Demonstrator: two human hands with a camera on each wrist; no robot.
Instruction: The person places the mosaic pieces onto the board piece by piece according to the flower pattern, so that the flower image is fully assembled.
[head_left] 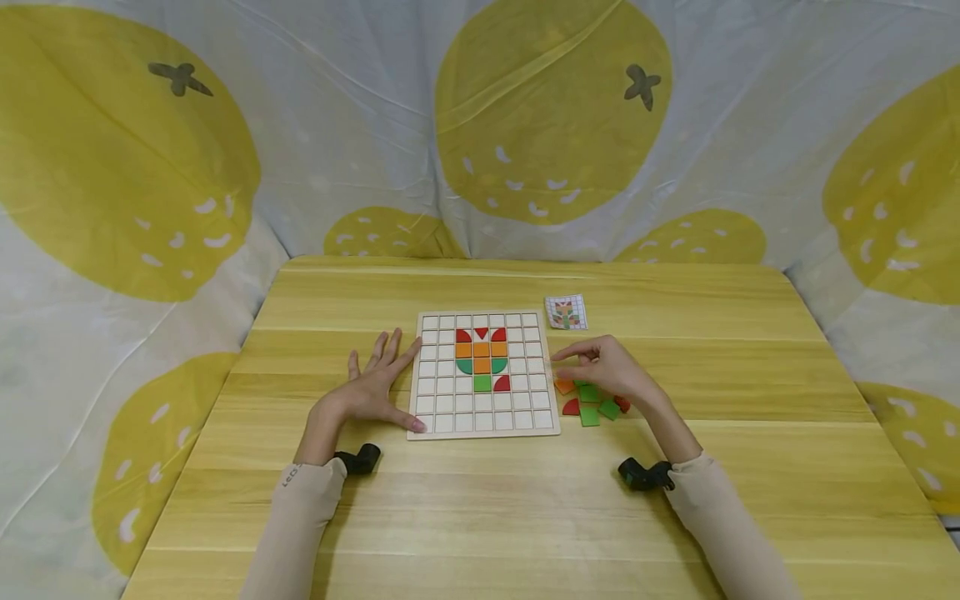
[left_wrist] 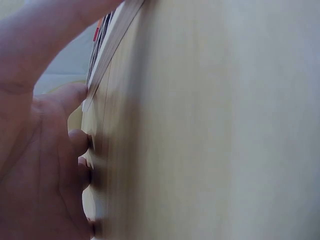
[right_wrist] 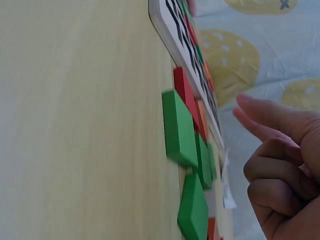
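Note:
A pale wooden grid board [head_left: 442, 400] lies on the table, with a tulip-like pattern of flat blocks in its cells. My left hand [head_left: 372, 385] has its fingers spread at the board's left side, thumb on the near left corner and index fingertip at the edge. On the board, a green square [head_left: 482, 382] sits beside a red quarter-round piece [head_left: 502, 382]. My right hand [head_left: 606, 365] hovers right of the board, above loose pieces, its thumb and index finger extended and a little apart with nothing visible between them. Its other fingers are curled in the right wrist view.
Loose green squares [head_left: 590, 416], a red piece [head_left: 571, 407] and an orange piece [head_left: 564, 387] lie close to the board's right edge. A small pattern card [head_left: 566, 312] lies behind them. A lemon-print cloth [head_left: 555, 108] hangs behind the wooden table [head_left: 480, 517].

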